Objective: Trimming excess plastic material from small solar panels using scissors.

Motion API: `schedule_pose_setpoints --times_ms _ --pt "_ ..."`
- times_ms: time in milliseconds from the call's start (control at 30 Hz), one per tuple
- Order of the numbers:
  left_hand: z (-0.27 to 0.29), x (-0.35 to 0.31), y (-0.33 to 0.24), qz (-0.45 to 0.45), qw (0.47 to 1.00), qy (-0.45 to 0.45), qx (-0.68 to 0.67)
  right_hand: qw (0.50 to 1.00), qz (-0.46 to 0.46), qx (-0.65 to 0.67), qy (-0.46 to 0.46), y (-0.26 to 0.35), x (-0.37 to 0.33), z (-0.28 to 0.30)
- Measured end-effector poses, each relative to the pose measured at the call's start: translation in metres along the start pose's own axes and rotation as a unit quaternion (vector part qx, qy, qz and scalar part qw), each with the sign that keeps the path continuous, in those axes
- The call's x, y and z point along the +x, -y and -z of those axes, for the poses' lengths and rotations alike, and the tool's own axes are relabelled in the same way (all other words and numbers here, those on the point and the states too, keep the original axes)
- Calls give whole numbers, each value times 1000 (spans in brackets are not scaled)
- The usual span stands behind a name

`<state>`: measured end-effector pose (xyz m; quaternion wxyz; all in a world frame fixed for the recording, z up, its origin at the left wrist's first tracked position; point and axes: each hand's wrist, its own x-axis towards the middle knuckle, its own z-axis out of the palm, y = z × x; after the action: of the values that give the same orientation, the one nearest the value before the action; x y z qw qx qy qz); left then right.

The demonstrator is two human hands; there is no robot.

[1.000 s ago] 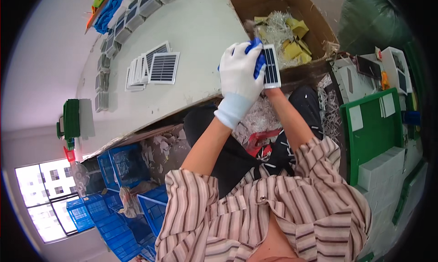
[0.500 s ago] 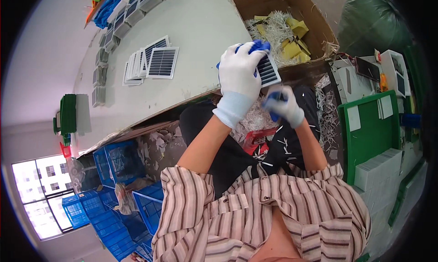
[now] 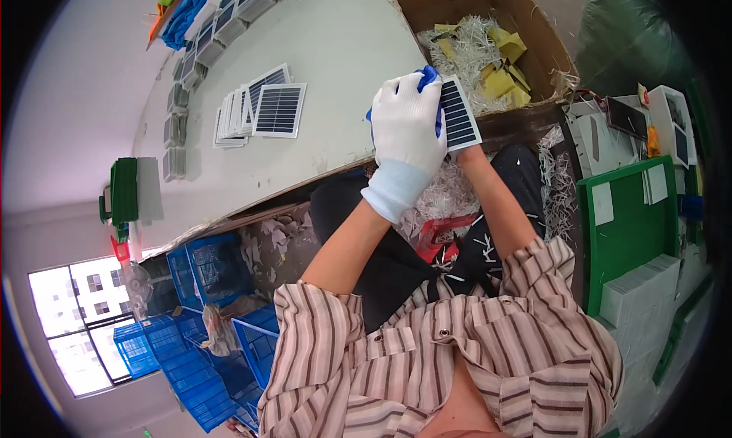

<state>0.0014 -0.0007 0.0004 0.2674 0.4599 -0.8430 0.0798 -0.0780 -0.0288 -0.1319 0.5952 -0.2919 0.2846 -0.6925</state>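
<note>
My left hand [image 3: 408,121], in a white knit glove with blue on the fingers, is closed around the left side of a small solar panel [image 3: 460,116]. The panel is dark with pale lines and a white border, and is held tilted beside the table's edge. My right forearm [image 3: 499,198] reaches up to the panel's lower edge. Behind the panel and my left hand, the right hand's fingers are hidden. Farther left on the table, a fanned pile of similar solar panels [image 3: 278,110] lies flat.
Stacks of panels [image 3: 175,129] line the far side of the pale table [image 3: 328,57]. A cardboard box [image 3: 526,15] holds shredded paper and yellow pieces. At right stand a green tray [image 3: 629,232] and white stacks [image 3: 640,289]. Blue crates [image 3: 202,392] sit at lower left.
My right hand has moved up from below the panel to behind it, out of sight. The left hand still grips the panel, and the whole view has shifted slightly.
</note>
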Motion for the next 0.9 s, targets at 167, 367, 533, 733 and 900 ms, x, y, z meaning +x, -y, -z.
schedule_pose_setpoints --times_ms 167,367,533,733,900 --pt "21 9 6 8 999 54 -4 996 -79 11 -28 15 -23 25" --pt "10 -4 -7 5 1000 6 19 960 7 -256 116 47 -43 30" --pt "7 -4 -5 6 1000 16 -7 971 -103 -188 101 55 -80 17" --pt "-2 5 -7 33 999 -5 7 985 -101 -137 -11 37 -126 10" --pt "-1 7 -14 53 998 13 23 974 52 -201 -88 -30 -67 28"
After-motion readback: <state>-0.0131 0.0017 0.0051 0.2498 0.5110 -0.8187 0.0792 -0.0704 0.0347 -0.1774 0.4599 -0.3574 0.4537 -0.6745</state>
